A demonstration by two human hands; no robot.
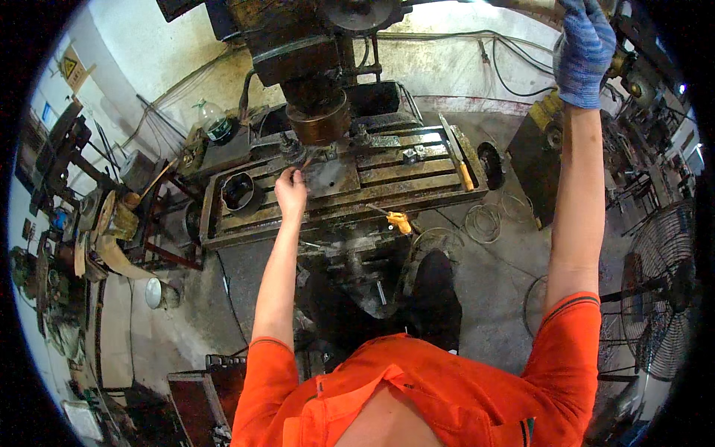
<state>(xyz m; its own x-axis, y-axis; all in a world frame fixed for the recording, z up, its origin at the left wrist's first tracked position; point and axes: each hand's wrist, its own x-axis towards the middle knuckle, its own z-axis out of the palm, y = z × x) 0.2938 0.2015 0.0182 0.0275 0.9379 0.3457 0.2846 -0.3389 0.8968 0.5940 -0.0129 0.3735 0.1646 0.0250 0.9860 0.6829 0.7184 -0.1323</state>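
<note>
My bare left hand [291, 190] is closed in a pinch at the milling machine's table [417, 182]. A thin brownish stick-like thing [307, 161] shows at its fingertips, too small to name surely. Just above hangs the round cutter head [319, 123], close to a flat metal plate [331, 177] on the table. A clamp [292, 151] stands beside the plate. My right hand [585, 59], in a blue knitted glove, is raised at the upper right near the machine's parts. Its fingertips run to the picture's edge, and what they touch is hidden.
On the table are a dark round pot [240, 192], a small metal block [412, 155] and a long file [456, 153] with a yellow handle. A yellow air gun [399, 222] hangs at the front edge. A fan [659, 290] stands right; hoses [484, 223] lie on the floor.
</note>
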